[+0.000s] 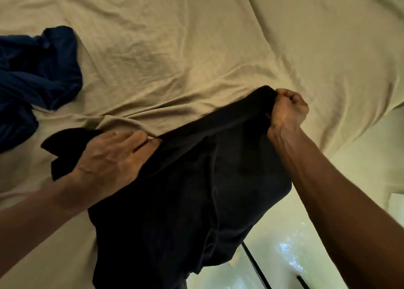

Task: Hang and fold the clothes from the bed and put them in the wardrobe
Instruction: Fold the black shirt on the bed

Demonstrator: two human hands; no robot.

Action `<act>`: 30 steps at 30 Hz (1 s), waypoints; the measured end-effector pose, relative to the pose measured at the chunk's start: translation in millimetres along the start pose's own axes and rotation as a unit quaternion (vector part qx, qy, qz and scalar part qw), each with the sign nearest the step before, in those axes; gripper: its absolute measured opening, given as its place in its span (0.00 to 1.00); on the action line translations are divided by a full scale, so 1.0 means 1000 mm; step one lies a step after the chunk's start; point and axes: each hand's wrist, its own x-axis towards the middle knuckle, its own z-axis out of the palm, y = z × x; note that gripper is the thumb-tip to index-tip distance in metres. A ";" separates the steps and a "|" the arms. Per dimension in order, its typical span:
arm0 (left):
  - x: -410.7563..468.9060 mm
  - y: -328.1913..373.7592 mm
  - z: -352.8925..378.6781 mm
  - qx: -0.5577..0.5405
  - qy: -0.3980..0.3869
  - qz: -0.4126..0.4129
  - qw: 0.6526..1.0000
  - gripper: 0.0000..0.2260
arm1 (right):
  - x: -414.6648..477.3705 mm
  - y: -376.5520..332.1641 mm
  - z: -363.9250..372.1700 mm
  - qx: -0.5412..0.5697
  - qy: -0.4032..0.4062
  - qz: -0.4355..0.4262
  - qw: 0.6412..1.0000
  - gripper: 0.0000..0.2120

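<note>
1. A black, soft fabric garment (192,190) lies at the near edge of the bed, partly on the wrinkled beige bedsheet (196,48) and partly hanging over the near side toward the floor. Judging by its spread-out lie, it is being flattened for folding.
2. The right hand (288,109) is closed in a fist, its fingers curled round the garment's far right corner, which it lifts and pulls taut. That tension probably serves to straighten the top edge.
3. The left hand (113,155) lies flat on the garment's left part, fingers straight and close together, pressing the cloth onto the sheet. It likely anchors that side while the other hand pulls. A black end of the cloth sticks out to the left, beyond this hand.
4. A crumpled dark blue garment (37,74) sits at the left of the bed, well apart from the black one, not yet folded.
5. The wardrobe is not in view.
</note>
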 end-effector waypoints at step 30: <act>0.055 -0.092 -0.019 -0.003 -0.329 -0.281 0.902 0.29 | -0.030 -0.039 0.082 0.083 -0.089 0.074 0.990 0.14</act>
